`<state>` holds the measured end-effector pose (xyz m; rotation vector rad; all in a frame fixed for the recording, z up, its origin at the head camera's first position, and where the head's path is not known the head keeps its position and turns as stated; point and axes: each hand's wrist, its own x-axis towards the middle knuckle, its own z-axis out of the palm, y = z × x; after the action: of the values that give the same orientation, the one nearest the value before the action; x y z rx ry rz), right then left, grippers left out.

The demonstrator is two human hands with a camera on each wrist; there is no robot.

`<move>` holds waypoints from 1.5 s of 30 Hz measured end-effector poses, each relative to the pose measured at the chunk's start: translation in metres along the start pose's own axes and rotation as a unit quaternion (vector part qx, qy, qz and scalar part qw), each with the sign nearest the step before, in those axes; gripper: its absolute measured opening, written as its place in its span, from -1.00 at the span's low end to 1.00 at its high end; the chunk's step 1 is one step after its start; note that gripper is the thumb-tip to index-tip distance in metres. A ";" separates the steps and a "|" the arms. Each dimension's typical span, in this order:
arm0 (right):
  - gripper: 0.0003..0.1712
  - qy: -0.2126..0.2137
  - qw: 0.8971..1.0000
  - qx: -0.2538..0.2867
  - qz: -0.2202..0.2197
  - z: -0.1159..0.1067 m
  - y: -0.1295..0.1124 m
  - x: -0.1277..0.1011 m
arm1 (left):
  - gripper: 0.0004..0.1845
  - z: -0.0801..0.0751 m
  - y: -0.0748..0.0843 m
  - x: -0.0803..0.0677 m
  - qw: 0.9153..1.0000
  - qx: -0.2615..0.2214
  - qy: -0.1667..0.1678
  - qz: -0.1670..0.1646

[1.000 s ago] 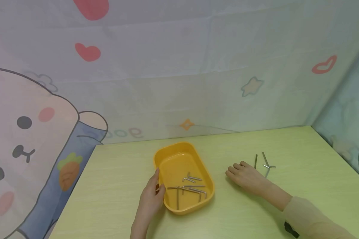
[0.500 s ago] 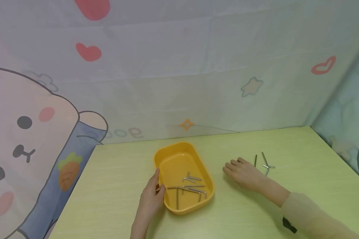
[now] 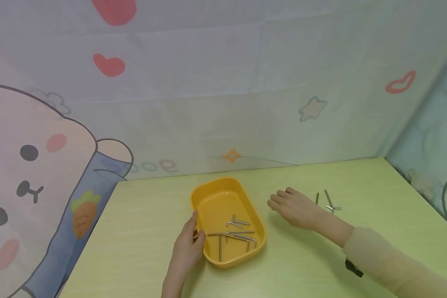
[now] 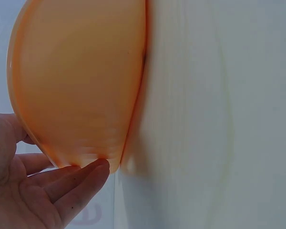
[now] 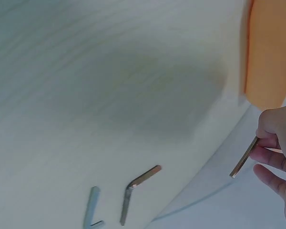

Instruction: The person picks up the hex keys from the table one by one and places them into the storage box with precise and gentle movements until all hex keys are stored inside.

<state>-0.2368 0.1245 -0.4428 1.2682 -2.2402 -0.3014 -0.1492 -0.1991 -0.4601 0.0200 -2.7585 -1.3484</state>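
In the head view, a yellow plastic tray (image 3: 223, 203) has several L-shaped hex keys (image 3: 235, 236) lying mostly toward its near end. My left hand (image 3: 186, 248) holds the tray's left side, thumb at the rim and fingers against the outer wall (image 4: 76, 186). To the right of the tray, my right hand (image 3: 296, 209) is above the table. The right wrist view shows it pinching a hex key (image 5: 243, 158) between thumb and fingers; the head view hides this key. Loose hex keys (image 3: 329, 199) lie on the table beyond the right wrist, partly covered by it.
The pale green table (image 3: 141, 231) ends at a patterned cloth backdrop (image 3: 208, 124). Another cloth (image 3: 432, 157) hangs along the right side. A dark strap piece (image 3: 354, 268) shows under the right sleeve.
My right hand has moved left, closer to the tray, and slightly farther from me. The left hand and the tray stay in place.
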 end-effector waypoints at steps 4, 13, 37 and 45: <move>-0.73 0.010 1.000 0.009 -0.008 -0.005 -0.001 0.011 | -0.37 0.000 0.000 0.000 1.000 0.002 -0.001 0.003; -0.78 -0.006 1.000 -0.001 -0.018 -0.017 -0.005 0.034 | -0.36 0.000 -0.002 0.001 1.000 0.003 0.003 -0.002; -0.82 -0.034 0.995 -0.001 -0.094 -0.037 -0.029 0.101 | -0.37 -0.001 -0.001 0.001 1.000 0.005 0.004 -0.006; -0.71 -0.090 0.991 0.006 -0.099 -0.034 -0.040 0.117 | -0.37 -0.001 -0.001 0.002 1.000 0.004 0.002 -0.001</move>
<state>-0.2371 0.0068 -0.3914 1.5283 -2.2686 -0.4949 -0.1507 -0.2007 -0.4603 0.0248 -2.7623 -1.3355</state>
